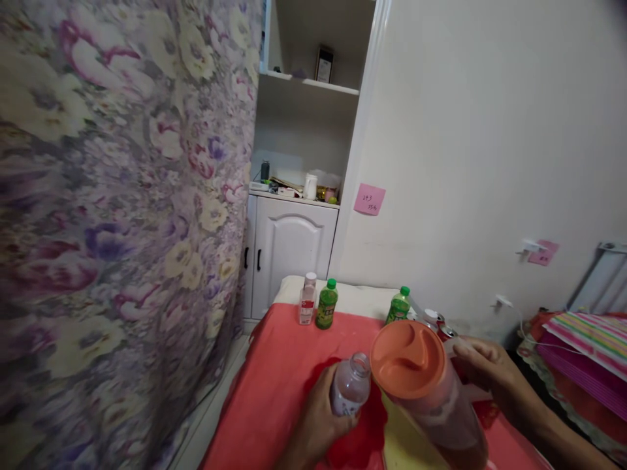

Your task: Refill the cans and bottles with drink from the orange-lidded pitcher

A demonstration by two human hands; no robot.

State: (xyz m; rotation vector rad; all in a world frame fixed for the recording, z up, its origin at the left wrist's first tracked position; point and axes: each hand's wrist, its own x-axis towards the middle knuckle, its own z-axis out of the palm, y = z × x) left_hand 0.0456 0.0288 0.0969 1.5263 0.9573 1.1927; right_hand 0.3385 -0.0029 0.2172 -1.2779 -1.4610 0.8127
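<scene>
My left hand [321, 414] is wrapped round a small clear bottle [351, 385] with an open mouth and a label. To its right, my right hand [482, 362] holds a large translucent pitcher [448, 418] by the handle on its right side. An orange lid [409, 359] covers the pitcher, which tilts to the left, its lid edge close beside the bottle's mouth. Pale purplish liquid shows inside the pitcher. Whether the rims touch, or any liquid is flowing, cannot be made out.
A red cloth [274, 365] covers the table. Toward its back stand a clear bottle [307, 300] with a white cap, a green-capped bottle [326, 305], another green bottle [399, 305] and cans [445, 331]. A floral curtain [122, 196] hangs at left.
</scene>
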